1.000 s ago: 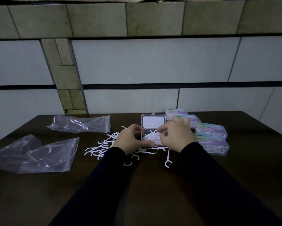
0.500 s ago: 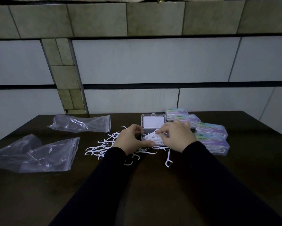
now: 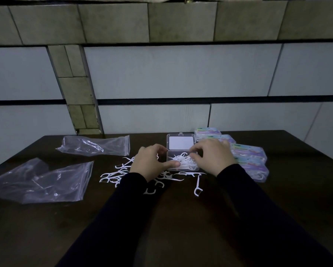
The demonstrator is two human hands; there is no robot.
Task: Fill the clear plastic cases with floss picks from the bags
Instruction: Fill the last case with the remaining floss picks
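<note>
Several labelled cases (image 3: 246, 151) sit filled. Both hands, left hand (image 3: 149, 162) and right hand (image 3: 212, 157), fingers curled, tuck floss picks (image 3: 183, 160) into the open clear case (image 3: 181, 143); loose picks (image 3: 113, 174) remain on the surface (image 3: 181, 218).

Hands (image 3: 181, 160) at open case (image 3: 182, 151), picks (image 3: 184, 161) inside.

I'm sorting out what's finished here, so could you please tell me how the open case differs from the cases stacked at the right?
The open case has its lid up, while the stacked cases are shut. The open case's lid shows a plain white panel; the stacked cases carry colourful labels. The open case sits between both hands, left hand and right hand; the stacked cases lie untouched. Both kinds are clear plastic and hold white floss picks.
</note>
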